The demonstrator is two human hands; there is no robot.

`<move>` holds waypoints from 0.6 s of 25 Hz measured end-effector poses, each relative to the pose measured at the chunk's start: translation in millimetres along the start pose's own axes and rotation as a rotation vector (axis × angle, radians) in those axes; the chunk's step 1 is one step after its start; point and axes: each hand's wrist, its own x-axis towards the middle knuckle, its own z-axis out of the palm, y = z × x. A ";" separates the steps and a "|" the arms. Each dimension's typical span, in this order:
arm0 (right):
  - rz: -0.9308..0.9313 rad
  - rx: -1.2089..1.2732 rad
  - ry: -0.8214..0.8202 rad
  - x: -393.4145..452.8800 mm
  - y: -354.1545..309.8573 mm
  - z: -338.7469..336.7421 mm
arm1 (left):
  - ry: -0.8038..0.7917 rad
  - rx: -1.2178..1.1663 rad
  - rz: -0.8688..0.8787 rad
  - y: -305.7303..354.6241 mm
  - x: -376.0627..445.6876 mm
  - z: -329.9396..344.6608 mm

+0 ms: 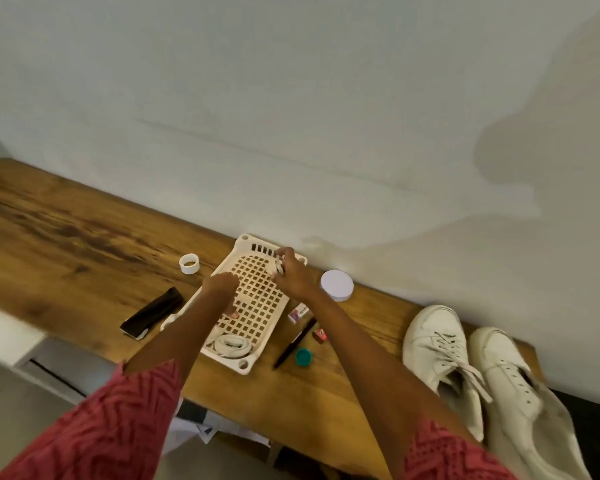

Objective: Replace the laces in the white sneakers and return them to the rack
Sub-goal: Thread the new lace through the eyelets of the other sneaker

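Head camera view, looking down at a wooden worktop (84, 230) set against a pale wall. I see a cream plastic tray (257, 306) with a grid of square holes lying flat near the middle. My right hand (291, 271) is at the tray's far end, its fingers curled around a small bundle of white lace (278, 266), so that grip is clamped on the lace. My left hand (222, 289) hangs over the middle of the tray with fingers bent downward; I cannot tell whether that grip holds anything. A second coiled lace (231, 345) rests on the tray's near end. Two white sneakers (465, 368) sit side by side at the right end of the worktop, well apart from the tray; the left one is laced loosely, the right one shows bare eyelets. Beside the tray on the right lie a round white lid (337, 285), a small box (298, 313), a black pen (295, 342), a teal cap (303, 357) and a tiny red item (320, 336). On the left lie a roll of white tape (189, 263) and a dark folded strip (152, 312). Both sleeves are red and patterned.
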 end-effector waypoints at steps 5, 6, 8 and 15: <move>0.102 0.209 -0.019 -94.4 -16.2 -106.6 | 0.278 -0.453 0.147 43.8 -60.7 -44.3; 0.113 0.213 -0.016 -114.2 -24.7 -123.3 | 0.326 -0.587 0.228 60.9 -78.9 -56.2; 0.118 0.254 0.000 -153.7 -44.9 -151.8 | 0.383 -0.774 0.376 91.5 -117.0 -79.8; 0.035 0.446 0.257 -283.2 -86.1 -222.8 | 0.319 -1.290 0.524 142.3 -261.9 -159.3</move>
